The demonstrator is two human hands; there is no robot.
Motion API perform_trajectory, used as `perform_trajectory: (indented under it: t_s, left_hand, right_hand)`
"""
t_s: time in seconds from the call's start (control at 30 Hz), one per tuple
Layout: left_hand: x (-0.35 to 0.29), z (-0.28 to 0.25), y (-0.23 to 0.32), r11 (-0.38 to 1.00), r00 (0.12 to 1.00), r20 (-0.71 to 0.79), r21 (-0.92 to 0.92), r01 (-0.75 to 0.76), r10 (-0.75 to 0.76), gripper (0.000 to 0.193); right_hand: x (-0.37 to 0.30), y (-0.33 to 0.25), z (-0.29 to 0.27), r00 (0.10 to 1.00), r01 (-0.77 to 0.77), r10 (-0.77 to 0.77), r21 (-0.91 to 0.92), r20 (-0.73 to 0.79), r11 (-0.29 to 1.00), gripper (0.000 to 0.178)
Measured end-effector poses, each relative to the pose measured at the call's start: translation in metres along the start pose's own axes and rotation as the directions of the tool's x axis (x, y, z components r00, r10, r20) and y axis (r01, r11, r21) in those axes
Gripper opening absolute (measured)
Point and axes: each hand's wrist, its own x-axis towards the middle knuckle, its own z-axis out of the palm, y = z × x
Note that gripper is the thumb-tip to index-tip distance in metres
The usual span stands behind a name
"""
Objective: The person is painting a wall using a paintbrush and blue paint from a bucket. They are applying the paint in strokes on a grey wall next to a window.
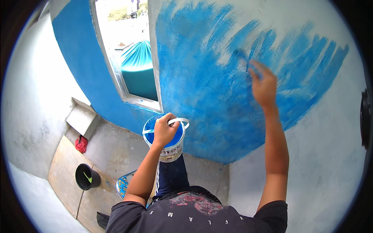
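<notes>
My right hand point(265, 83) is closed round a paintbrush point(241, 58), its bristles against or close to the wall; motion smears them a little. Fresh blue paint point(210, 97) covers much of that wall, with ragged strokes along its upper edge where pale wall shows. In front of my body, my left hand point(166, 130) grips the white handle of a paint bucket point(171, 153). The bucket is white outside and blue inside, and my hand and forearm hide part of its opening.
An unglazed-looking window opening point(136, 101) breaks the wall at left, with a teal cover point(138, 72) beyond. Below stand a black bucket point(87, 176) with a green tool inside, a red bundle point(81, 144), a concrete block point(82, 119) and a blue patterned stool point(122, 186) near my legs.
</notes>
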Motion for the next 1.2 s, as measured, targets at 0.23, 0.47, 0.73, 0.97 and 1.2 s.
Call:
perform_trajectory:
  t_s: [0.23, 0.47, 0.73, 0.97, 1.2]
  left_hand:
    - [0.002, 0.003, 0.0, 0.999, 0.999, 0.012, -0.01, -0.039, 0.039, 0.014]
    - [0.008, 0.004, 0.002, 0.999, 0.999, 0.023, -0.026, -0.038, 0.039, 0.015]
    - [0.015, 0.005, 0.0, 0.999, 0.999, 0.027, 0.025, -0.025, 0.024, 0.015]
    - [0.007, -0.004, 0.004, 0.997, 0.999, -0.015, 0.065, -0.038, 0.039, 0.013]
    - [0.005, -0.001, -0.003, 0.998, 1.0, -0.015, 0.055, -0.02, 0.021, 0.013]
  right_hand:
    - [-0.003, -0.006, -0.011, 0.99, 0.071, -0.084, -0.118, -0.11, 0.99, 0.03]
    - [-0.077, 0.014, -0.001, 0.937, -0.081, 0.112, -0.105, 0.331, 0.991, 0.027]
    - [-0.009, 0.021, -0.051, 0.962, 0.042, -0.093, -0.198, -0.257, 0.979, 0.028]
    - [-0.127, 0.015, 0.004, 0.971, -0.102, 0.12, -0.094, 0.207, 0.99, 0.029]
    - [-0.069, 0.036, -0.06, 0.973, -0.19, 0.174, -0.097, -0.153, 0.977, 0.027]
